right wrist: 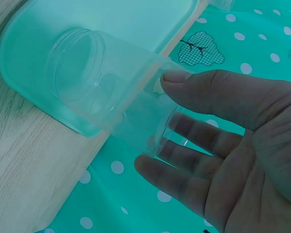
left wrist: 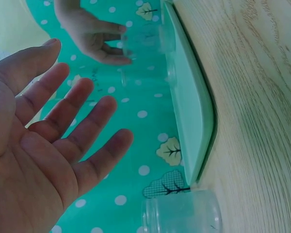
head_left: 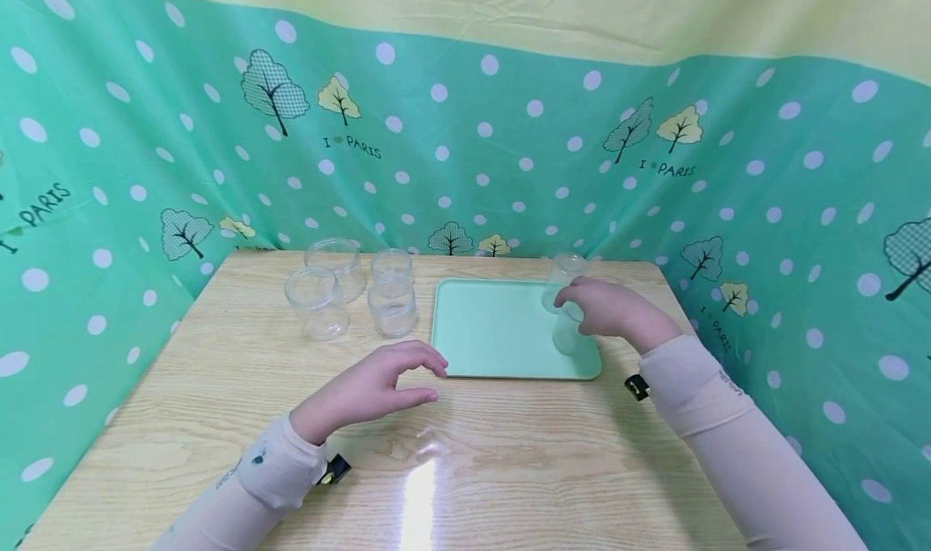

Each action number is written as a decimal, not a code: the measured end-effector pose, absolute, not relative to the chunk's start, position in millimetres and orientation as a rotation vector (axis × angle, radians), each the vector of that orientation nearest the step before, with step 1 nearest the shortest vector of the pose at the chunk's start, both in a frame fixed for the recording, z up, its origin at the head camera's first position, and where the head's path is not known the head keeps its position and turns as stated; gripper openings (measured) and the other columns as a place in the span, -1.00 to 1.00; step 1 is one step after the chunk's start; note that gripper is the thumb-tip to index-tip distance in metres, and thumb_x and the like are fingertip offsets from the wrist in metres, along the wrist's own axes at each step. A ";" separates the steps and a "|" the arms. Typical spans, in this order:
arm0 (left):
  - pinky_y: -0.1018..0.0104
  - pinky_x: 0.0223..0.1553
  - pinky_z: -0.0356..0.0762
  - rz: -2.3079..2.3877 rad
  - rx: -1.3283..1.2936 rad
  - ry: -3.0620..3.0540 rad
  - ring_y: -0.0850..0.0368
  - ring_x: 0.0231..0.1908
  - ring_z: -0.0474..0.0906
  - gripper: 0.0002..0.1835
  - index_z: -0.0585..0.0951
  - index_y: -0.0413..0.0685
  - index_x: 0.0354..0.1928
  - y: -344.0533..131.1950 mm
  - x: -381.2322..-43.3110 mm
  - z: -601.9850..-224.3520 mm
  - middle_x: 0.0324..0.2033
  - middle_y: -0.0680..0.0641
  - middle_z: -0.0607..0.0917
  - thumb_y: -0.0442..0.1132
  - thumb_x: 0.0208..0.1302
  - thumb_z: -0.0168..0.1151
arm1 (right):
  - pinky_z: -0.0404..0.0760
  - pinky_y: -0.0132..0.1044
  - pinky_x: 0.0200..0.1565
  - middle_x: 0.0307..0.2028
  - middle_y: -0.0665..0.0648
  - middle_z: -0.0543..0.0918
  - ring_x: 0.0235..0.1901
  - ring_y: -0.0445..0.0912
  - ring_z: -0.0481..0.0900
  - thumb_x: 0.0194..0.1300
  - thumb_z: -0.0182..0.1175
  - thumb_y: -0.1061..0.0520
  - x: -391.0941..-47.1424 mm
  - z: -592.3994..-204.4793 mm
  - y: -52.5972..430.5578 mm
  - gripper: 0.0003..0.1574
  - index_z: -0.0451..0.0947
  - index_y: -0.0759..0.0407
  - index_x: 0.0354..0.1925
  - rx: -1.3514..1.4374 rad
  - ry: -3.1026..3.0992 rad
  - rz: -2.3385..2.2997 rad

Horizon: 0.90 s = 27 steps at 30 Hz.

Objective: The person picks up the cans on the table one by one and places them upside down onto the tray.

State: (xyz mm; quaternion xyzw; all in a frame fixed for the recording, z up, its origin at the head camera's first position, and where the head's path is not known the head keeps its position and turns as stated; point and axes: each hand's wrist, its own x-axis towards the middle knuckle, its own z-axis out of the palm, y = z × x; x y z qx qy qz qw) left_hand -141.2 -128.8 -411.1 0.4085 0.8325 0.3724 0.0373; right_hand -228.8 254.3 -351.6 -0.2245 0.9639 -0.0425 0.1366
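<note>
clear jar (right wrist: 117, 90), upper end within right hand (head_left: 609, 307)

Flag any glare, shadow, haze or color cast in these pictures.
Head view: white glare streaks the near table, a soft shadow falls beside the right sleeve; left wrist view: the left hand looks dim, the clear jar at the right hand hazy; right wrist view: a cool, greenish cast mutes the table.

From above, the head view faces forward and down across the table (head_left: 182, 422); rolled wrist views look closely past the left hand (left wrist: 39, 160) and right hand (right wrist: 242, 179). All share the tray (head_left: 494, 325): centre, upper right, upper left, respectively.
</note>
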 end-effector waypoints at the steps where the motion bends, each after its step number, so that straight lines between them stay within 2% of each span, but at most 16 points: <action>1: 0.17 0.25 0.54 1.139 1.253 2.558 0.22 0.17 0.56 -0.71 0.63 0.27 0.05 -128.8 -141.2 -411.1 0.07 0.17 0.67 -0.15 0.34 0.42 | 0.65 0.01 0.07 0.22 0.26 0.56 0.11 0.13 0.59 0.14 0.40 0.38 -228.9 -351.6 254.4 -0.36 0.63 0.09 0.20 -0.644 2.789 -0.124; 11: 0.16 0.25 0.53 1.135 1.265 2.551 0.20 0.18 0.56 -0.72 0.64 0.23 0.05 -128.5 -140.9 -410.7 0.08 0.04 0.69 -0.13 0.34 0.41 | 0.67 -0.02 0.02 0.19 0.26 0.57 0.05 0.10 0.60 0.14 0.40 0.38 -232.5 -356.2 258.1 -0.34 0.60 0.11 0.23 -0.623 2.781 -0.100; 19: 0.17 0.26 0.53 1.133 1.275 2.565 0.21 0.17 0.56 -0.71 0.64 0.22 0.05 -128.3 -140.4 -410.5 0.07 0.21 0.66 -0.16 0.33 0.43 | 0.65 0.03 0.07 0.19 0.28 0.56 0.09 0.12 0.59 0.18 0.39 0.35 -232.9 -356.6 259.5 -0.34 0.57 0.13 0.26 -0.610 2.778 -0.100; 27: 0.16 0.25 0.54 1.133 1.252 2.553 0.21 0.18 0.55 -0.70 0.63 0.25 0.06 -128.8 -140.3 -409.7 0.09 0.15 0.66 -0.18 0.34 0.42 | 0.65 0.03 0.08 0.23 0.31 0.53 0.12 0.14 0.57 0.20 0.37 0.35 -233.7 -357.9 260.7 -0.32 0.54 0.16 0.30 -0.594 2.765 -0.102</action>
